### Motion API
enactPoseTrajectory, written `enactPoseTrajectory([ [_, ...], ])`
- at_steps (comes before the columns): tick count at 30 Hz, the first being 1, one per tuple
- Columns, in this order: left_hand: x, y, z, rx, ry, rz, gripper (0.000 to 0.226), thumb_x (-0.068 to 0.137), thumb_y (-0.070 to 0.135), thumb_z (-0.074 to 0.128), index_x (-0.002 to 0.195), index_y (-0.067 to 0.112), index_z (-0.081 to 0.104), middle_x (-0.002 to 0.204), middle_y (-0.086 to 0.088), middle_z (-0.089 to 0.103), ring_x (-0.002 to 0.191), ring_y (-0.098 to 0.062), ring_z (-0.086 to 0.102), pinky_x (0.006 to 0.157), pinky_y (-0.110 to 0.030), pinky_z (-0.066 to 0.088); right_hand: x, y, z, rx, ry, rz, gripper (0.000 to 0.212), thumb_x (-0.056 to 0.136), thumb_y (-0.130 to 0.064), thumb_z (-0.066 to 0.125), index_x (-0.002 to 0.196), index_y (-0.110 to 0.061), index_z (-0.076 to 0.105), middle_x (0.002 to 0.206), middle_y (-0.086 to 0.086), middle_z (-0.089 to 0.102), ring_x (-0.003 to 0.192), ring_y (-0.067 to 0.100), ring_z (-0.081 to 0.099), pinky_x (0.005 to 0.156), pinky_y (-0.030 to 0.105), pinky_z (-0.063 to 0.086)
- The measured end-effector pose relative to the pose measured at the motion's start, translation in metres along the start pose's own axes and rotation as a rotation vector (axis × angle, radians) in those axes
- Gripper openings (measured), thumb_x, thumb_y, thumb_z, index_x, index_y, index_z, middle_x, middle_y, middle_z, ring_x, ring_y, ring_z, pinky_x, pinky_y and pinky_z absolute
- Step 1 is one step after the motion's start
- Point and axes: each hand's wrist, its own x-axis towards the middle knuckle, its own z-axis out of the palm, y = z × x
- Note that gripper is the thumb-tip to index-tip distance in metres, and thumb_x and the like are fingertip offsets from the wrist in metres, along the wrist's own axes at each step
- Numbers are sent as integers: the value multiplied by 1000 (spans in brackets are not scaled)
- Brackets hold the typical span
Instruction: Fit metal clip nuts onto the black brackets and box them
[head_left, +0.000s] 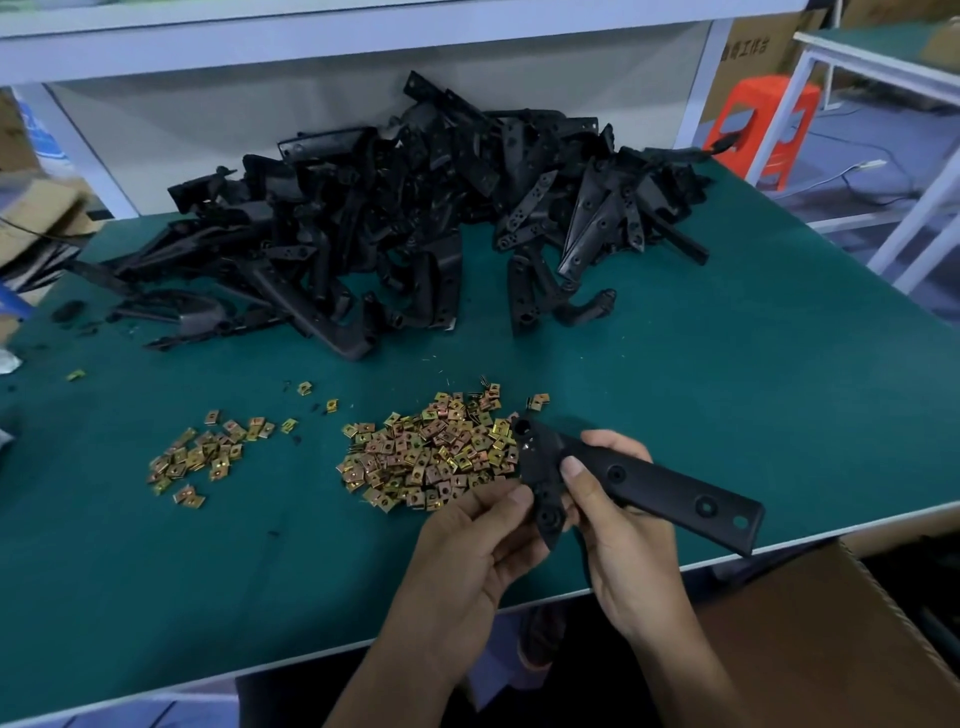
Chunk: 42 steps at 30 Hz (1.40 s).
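Green bench mat (675, 364), near edge: a black bracket (649, 483) is held just above it, beside the heap of clip nuts (431, 452). The right hand (623, 530) pinches its middle, thumb on top, fingers curled behind. The left hand (478, 545) curls round the lower lobe. A bracket pile (363, 218) lies behind, and a cardboard box (810, 639) sits lower right.
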Motion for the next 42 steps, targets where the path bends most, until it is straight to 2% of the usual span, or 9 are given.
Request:
enactPoseTrajectory([
  [5, 2, 11, -10, 87, -69, -62, 31, 73, 11, 74, 102, 5, 62, 98, -23, 74, 77, -22, 73, 56, -25, 58, 1, 6, -4, -69, -55, -19, 25, 89, -30, 77, 111, -27, 65, 93, 4, 73, 78, 15, 68, 63, 23, 55],
  [11, 9, 20, -6, 224, -124, -54, 31, 74, 15, 74, 102, 5, 67, 89, -14, 77, 72, -19, 75, 56, -25, 58, 1, 6, -3, -141, -31, -62, 23, 91, -28, 74, 110, -24, 62, 80, 4, 67, 62, 17, 63, 55, 26, 54],
  [16, 16, 17, -8, 299, -87, 11, 6, 94, 11, 64, 94, 8, 70, 90, -15, 77, 81, -20, 75, 66, -27, 59, -5, 2, 4, -231, 70, -138, 20, 95, -15, 68, 110, -26, 59, 81, 5, 64, 56, 19, 60, 54, 29, 52],
  [22, 20, 9, -10, 628, 54, 151, 33, 75, 39, 86, 99, 19, 77, 91, 2, 78, 88, -11, 74, 74, -24, 58, -17, 4, 11, -301, 253, -179, 24, 90, -31, 70, 107, -46, 62, 94, -9, 70, 61, 14, 64, 56, 23, 53],
  [29, 26, 9, -8, 983, 46, 345, 38, 69, 64, 67, 88, 32, 74, 80, 15, 73, 74, 2, 67, 64, -15, 47, -19, 6, 13, -383, 309, -226, 31, 86, -41, 70, 108, -58, 59, 108, -29, 68, 92, -4, 68, 69, 12, 52],
  [32, 29, 11, -7, 1030, -8, 377, 32, 73, 65, 64, 85, 37, 72, 75, 15, 71, 68, 2, 62, 63, -16, 45, -19, 5, 11, -358, 321, -176, 28, 88, -40, 68, 110, -54, 58, 100, -18, 71, 74, 11, 70, 61, 25, 55],
  [35, 39, 25, -8, 1204, -46, 517, 34, 89, 64, 52, 85, 35, 71, 68, 16, 65, 62, 5, 55, 59, -11, 40, -18, 3, 10, -301, 329, -175, 25, 95, -31, 64, 114, -46, 56, 85, 1, 69, 60, 21, 64, 53, 24, 51],
  [39, 76, 46, -4, 1594, 203, 830, 22, 102, 31, 55, 110, 21, 73, 100, 5, 68, 97, -11, 58, 85, -22, 39, -17, 3, 11, -272, 327, -149, 23, 97, -29, 62, 113, -45, 56, 84, 6, 69, 61, 23, 64, 53, 25, 51],
  [42, 100, 48, 1, 1769, 213, 696, 22, 99, 38, 59, 112, 23, 69, 102, 4, 58, 107, -21, 50, 92, -32, 40, -16, 3, 11, -257, 326, -142, 24, 94, -31, 63, 111, -48, 58, 86, 3, 69, 63, 19, 65, 52, 27, 53],
])
